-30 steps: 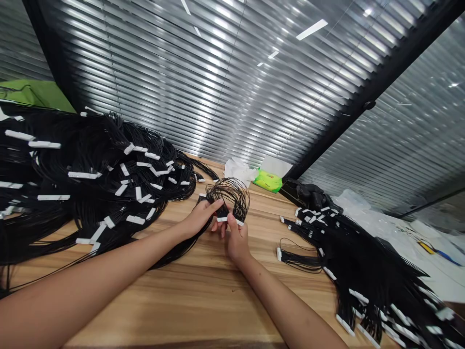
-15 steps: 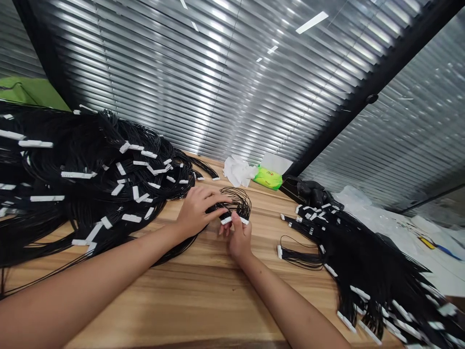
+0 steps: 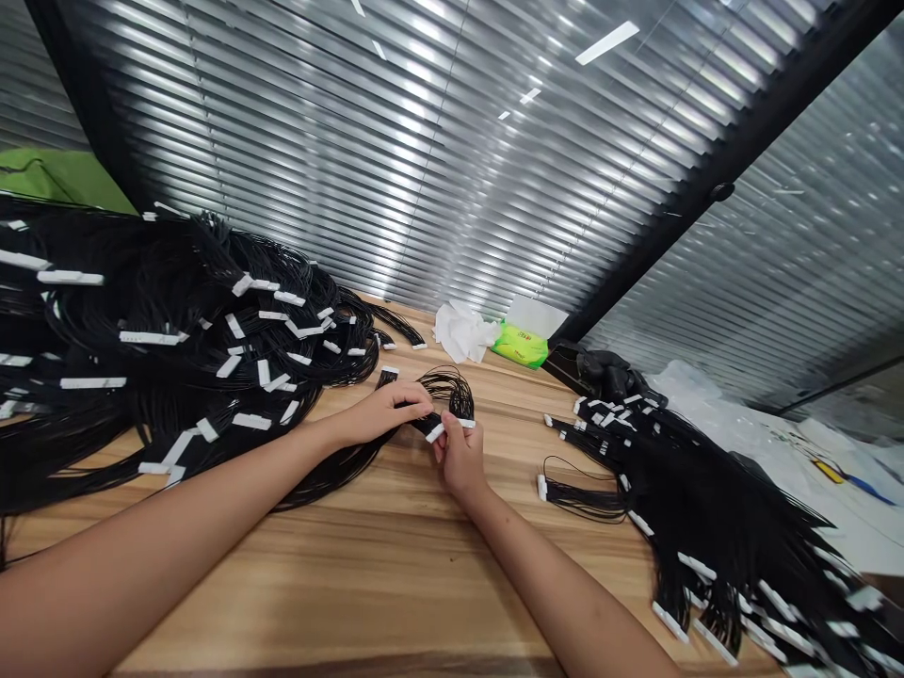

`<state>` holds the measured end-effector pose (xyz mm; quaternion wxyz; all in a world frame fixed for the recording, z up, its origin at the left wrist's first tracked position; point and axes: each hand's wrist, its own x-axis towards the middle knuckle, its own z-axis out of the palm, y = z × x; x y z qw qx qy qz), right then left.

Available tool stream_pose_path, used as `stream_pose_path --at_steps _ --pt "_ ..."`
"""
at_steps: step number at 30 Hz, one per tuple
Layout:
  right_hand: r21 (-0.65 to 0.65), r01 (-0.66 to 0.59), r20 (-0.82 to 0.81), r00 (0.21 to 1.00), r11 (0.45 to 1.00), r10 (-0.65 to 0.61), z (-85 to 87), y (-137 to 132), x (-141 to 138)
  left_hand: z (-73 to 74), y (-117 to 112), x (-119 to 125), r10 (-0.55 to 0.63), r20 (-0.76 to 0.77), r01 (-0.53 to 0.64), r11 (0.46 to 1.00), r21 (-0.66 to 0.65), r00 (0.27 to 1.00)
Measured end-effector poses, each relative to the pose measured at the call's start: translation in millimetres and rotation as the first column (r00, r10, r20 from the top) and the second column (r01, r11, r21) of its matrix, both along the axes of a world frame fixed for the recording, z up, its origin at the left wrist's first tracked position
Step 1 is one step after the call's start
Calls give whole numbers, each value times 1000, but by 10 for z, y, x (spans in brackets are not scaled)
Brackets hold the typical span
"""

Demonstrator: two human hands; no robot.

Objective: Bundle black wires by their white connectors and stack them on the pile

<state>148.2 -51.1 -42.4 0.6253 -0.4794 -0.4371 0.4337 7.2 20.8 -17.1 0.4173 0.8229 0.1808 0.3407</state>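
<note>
Left hand: the left hand reaches in palm down, fingers nearly straight and close together, lying across the black wires beside the connector. Whether it grips them or only presses on them, I cannot tell.

Right hand: the right hand is nearly closed, its thumb and fingers pinching the white connector strip from below and in front.

Thing in hand: a bundle of thin black wires rises in a loose arc above a white connector strip, held just above the table between both hands. Its long tail of wires trails down to the left across the wood.

Step in hand: both hands are working together at the connector end of this one bundle.

Left of the hands: a large heap of black wire harnesses, white connectors scattered through it.

Right of the hands: a second heap of black wire harnesses, its white connectors lying mostly along the edges.

Table: a wood-grain tabletop runs beneath everything.

Far edge: crumpled white tissue, a green packet and a dark glove.
</note>
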Motion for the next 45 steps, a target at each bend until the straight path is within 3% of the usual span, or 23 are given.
stream_pose_path --at_steps 3,6,9,13,16,19,21,24,27,30,32,34,41,45 --pt "2 -9 33 999 1000 9 19 -2 4 17 -7 -6 14 -7 -14 999 43 1000" --pt "-16 1 39 999 1000 0 63 5 -2 60 -30 -28 116 -49 -98 955 281 992" --pt "-46 9 7 1000 999 -9 78 15 -12 96 -73 -59 283 -53 -206 801 562 957" --pt "-47 -3 -11 1000 999 3 29 21 -11 113 -128 -80 433 14 -299 600 742 901" --pt "-4 -41 29 999 999 41 -9 15 -2 105 -132 -78 455 6 -283 543 790 890" --pt "13 -57 56 997 998 57 -29 -1 4 101 -118 -78 436 -16 -255 556 791 900" --pt "18 -62 77 995 998 60 -40 -19 6 107 -115 -84 443 27 -303 566 767 896" --pt "25 -103 127 987 994 99 -56 -52 6 110 -129 -90 422 166 -401 561 724 891" --pt "24 -156 156 976 988 150 -63 -72 6 76 -138 -67 305 305 -427 531 732 902" --pt "16 -156 175 973 988 151 -66 -72 10 24 -106 -22 308 476 -565 517 643 824" --pt "20 -152 194 970 988 146 -73 -66 14 3 -66 1 382 554 -664 544 512 740" --pt "27 -163 216 964 986 154 -83 -65 19 -5 -29 10 426 574 -697 584 416 700" --pt "33 -214 311 931 976 193 -40 -102 25 -14 -50 -12 328 545 -602 653 459 771" --pt "54 -222 368 911 974 187 25 -121 22 11 -72 -7 368 532 -588 737 332 762"
